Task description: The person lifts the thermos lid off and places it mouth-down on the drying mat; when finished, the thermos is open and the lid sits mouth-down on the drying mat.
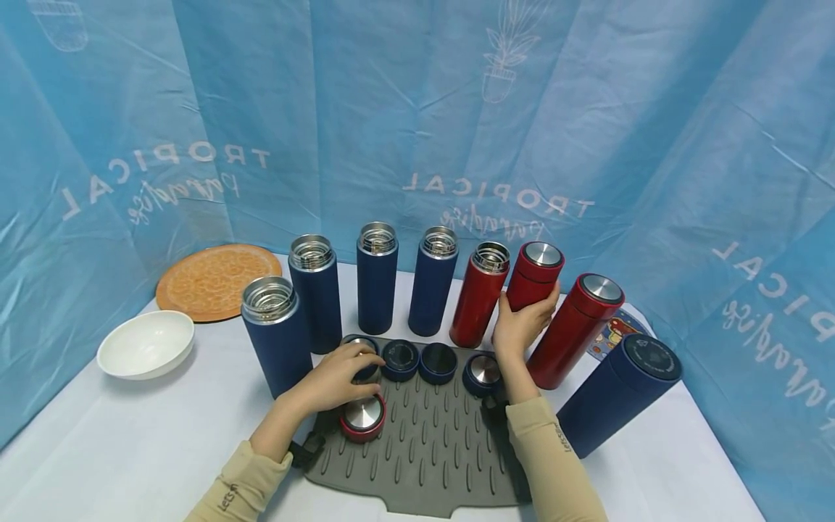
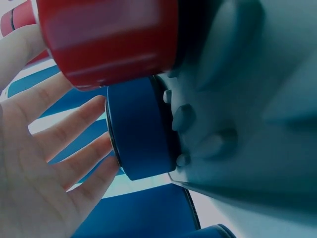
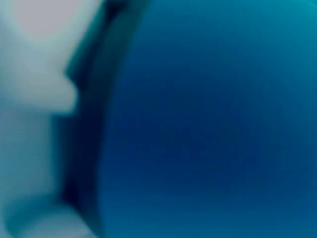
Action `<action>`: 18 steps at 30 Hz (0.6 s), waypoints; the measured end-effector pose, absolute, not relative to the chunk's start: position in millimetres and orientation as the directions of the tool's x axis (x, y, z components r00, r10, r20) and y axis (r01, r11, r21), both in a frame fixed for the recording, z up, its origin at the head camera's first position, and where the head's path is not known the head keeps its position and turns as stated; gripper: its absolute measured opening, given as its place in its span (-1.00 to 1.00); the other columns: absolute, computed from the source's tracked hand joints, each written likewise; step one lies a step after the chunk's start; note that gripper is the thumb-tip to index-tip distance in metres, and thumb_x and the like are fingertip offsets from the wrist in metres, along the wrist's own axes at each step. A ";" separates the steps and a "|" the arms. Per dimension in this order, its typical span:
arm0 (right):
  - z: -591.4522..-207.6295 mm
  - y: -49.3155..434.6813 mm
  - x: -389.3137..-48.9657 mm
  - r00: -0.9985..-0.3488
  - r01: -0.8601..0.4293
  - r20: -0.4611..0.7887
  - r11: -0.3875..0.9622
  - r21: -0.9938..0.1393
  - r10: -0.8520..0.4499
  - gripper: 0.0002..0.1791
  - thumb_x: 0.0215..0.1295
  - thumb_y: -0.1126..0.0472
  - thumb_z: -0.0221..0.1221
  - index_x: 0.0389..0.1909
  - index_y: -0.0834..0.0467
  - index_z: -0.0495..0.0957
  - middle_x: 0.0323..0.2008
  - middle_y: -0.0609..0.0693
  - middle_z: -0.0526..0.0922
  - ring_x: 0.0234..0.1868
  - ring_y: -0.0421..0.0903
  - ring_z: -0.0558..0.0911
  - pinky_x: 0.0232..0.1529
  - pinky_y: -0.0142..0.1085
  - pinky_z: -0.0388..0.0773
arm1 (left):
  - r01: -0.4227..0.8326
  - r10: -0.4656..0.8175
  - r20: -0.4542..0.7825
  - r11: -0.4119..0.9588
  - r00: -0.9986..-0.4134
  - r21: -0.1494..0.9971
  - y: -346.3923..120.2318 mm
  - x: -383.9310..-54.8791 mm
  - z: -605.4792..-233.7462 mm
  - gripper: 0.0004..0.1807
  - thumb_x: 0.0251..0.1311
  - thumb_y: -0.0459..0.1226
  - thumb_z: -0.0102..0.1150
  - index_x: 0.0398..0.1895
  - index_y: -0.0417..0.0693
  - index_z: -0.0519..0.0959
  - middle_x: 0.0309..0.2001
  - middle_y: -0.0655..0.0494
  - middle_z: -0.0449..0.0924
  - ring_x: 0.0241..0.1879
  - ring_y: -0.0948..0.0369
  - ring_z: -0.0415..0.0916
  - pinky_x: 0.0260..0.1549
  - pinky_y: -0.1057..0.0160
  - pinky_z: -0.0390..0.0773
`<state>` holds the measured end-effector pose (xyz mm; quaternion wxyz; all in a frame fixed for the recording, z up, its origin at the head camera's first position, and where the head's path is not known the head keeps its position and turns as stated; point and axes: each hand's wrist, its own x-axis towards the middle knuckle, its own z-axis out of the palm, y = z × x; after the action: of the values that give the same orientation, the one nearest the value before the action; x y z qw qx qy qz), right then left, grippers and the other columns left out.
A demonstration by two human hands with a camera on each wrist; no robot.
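Note:
My left hand hovers over the grey mat with its fingers spread. Its fingertips are right at a blue lid, and a red lid with a steel top lies close beside the thumb. My right hand grips a red thermos, which stands upright with its steel-topped lid on. An uncapped red thermos stands just left of it, and a lidded red thermos to the right. A blue lid fills the right wrist view, blurred, hiding that hand.
Several uncapped blue thermoses stand behind and left of the grey mat. More blue lids line its far edge. A lidded blue thermos stands at right. At left are a white bowl and a round orange board.

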<state>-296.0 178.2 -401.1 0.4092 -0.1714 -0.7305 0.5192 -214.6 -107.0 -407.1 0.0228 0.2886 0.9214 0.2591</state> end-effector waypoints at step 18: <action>-368.9 160.8 -251.5 -0.428 -0.527 0.685 0.454 -0.719 0.589 -0.06 -0.06 0.25 0.38 0.32 0.11 0.05 0.20 -0.01 0.30 0.20 -0.16 0.29 0.16 -0.14 0.29 | 0.527 0.550 0.112 0.694 -0.828 0.490 -107.7 -213.9 -405.9 -0.59 0.08 -0.16 0.27 0.01 -0.10 0.56 -0.04 0.00 0.44 -0.01 0.02 0.38 -0.07 -0.02 0.40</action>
<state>-251.5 160.8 -368.9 0.5342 -0.0235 -0.6644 0.5222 -213.9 -107.7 -405.9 0.0216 0.2926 0.9201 0.2593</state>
